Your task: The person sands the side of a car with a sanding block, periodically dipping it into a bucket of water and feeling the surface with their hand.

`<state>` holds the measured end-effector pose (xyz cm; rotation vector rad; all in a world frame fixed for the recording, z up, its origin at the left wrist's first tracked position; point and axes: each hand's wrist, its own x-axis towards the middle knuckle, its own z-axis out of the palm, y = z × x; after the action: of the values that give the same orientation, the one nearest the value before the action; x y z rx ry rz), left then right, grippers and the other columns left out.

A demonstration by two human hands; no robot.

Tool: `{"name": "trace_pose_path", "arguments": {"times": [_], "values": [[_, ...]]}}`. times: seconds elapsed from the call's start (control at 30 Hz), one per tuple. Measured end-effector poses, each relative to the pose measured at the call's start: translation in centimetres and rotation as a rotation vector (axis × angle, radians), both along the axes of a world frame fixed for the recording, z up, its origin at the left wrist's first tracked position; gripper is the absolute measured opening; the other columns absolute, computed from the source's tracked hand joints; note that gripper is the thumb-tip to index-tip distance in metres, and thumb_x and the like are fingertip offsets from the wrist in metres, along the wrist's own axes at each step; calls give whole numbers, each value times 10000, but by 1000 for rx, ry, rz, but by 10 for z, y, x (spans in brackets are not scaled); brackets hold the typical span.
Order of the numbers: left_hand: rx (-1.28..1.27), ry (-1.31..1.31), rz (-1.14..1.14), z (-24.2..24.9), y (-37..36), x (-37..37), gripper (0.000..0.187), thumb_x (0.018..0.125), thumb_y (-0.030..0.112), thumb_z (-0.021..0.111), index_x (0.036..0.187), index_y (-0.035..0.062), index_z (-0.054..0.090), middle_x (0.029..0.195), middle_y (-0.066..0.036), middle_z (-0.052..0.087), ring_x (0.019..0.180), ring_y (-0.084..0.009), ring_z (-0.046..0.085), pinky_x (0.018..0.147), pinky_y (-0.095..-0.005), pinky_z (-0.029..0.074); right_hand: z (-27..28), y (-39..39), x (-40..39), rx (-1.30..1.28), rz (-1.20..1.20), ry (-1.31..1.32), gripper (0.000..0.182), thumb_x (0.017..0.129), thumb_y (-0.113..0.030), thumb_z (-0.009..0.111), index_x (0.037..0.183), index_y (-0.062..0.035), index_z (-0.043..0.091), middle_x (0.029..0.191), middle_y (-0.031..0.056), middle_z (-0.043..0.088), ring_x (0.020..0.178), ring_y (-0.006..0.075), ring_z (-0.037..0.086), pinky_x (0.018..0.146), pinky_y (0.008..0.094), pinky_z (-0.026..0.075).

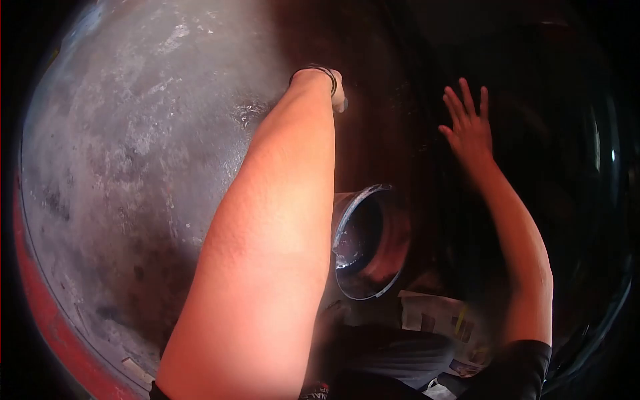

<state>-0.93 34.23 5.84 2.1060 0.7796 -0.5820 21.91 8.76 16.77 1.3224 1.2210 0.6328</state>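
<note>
My left arm stretches forward across the middle of the view, dark bands (325,70) around its wrist. Past them my left hand (338,92) is bent down by the wet grey ground; its thumb side shows, curled in, and a small greyish bit lies at its tip. The other fingers are hidden, so I cannot tell what it grips. My right hand (469,127) is open, fingers spread, against a dark glossy surface (553,133) on the right. Below and between the hands, a round bucket (363,293) leans with its mouth toward me, something wet and shiny inside.
Wet, stained grey ground (133,133) fills the left side, with a red strip (40,300) along its lower left edge. Printed paper (427,310) lies below the bucket. My dark-clothed legs (393,347) are at the bottom.
</note>
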Motion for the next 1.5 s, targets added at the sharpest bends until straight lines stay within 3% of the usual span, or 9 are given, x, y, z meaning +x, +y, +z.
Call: {"name": "trace_pose_path", "arguments": {"times": [0.27, 0.8, 1.07, 1.13, 1.27, 1.3, 1.4, 1.47, 1.5], "values": [[10, 105, -26, -6, 11, -22, 464, 964, 386, 834, 1331, 102, 818, 1269, -82, 818, 1161, -258, 779, 1005, -458, 604, -21, 87, 18, 76, -19, -42, 764, 1167, -685, 337, 1789, -242, 370, 1902, -96, 184, 1767, 337, -53, 1398, 706, -50], [-5, 26, -15, -7, -12, -18, 324, 949, 332, 808, 1148, 78, 833, 1019, -57, 825, 944, -229, 791, 914, -420, 636, -61, 91, 20, -167, -104, -60, 785, 1152, -716, 331, 1800, -273, 330, 1896, -140, 193, 1765, 335, -93, 1390, 679, -147], [37, -173, -133, -43, 24, 14, 279, 919, 263, 848, 1011, 1, 827, 859, -93, 785, 703, -168, 724, 645, -354, 604, -31, -65, -1, -335, -64, -13, 837, 1121, -736, 400, 1793, -240, 352, 1896, -90, 217, 1770, 309, -42, 1404, 663, -123], [-105, -193, -108, -44, 19, 28, 276, 947, 331, 806, 854, 73, 839, 797, -75, 771, 698, -196, 708, 668, -377, 577, -21, -107, -19, -343, -100, 22, 845, 1113, -736, 424, 1791, -236, 360, 1893, -89, 227, 1770, 309, -33, 1410, 652, -115], [-8, -179, -206, -3, -16, 45, 217, 943, 252, 820, 829, 69, 833, 809, -37, 778, 703, -152, 697, 658, -349, 569, -10, -204, -51, -427, -208, 86, 882, 1096, -718, 487, 1793, -193, 354, 1903, -64, 206, 1771, 301, -35, 1418, 637, -94], [-47, -154, -189, -10, -21, 53, 189, 981, 221, 802, 1002, 34, 826, 968, -111, 816, 840, -238, 758, 773, -380, 595, -8, -229, -56, -431, -201, 81, 886, 1095, -714, 493, 1795, -191, 347, 1904, -53, 202, 1771, 302, -37, 1418, 635, -92], [-41, -305, -219, -28, -38, 77, 283, 921, 267, 849, 951, -12, 816, 790, -87, 748, 665, -170, 680, 625, -366, 537, 0, -293, -73, -437, -222, 70, 890, 1092, -699, 513, 1797, -185, 341, 1910, -22, 189, 1771, 303, -43, 1417, 635, -87], [-63, -263, -256, -38, -48, 91, 317, 933, 311, 868, 959, 3, 799, 784, -66, 728, 682, -165, 640, 652, -364, 515, -1, -319, -93, -434, -274, 70, 878, 1090, -685, 530, 1791, -185, 357, 1913, -4, 177, 1772, 300, -49, 1414, 643, -84], [22, -325, -243, -56, -61, 100, 370, 957, 396, 871, 952, 38, 777, 776, -37, 704, 712, -166, 608, 700, -368, 506, -17, -335, -106, -341, -484, 212, 793, 1097, -632, 564, 1735, -168, 483, 1890, 40, 266, 1773, 316, 33, 1409, 666, -49]]}}
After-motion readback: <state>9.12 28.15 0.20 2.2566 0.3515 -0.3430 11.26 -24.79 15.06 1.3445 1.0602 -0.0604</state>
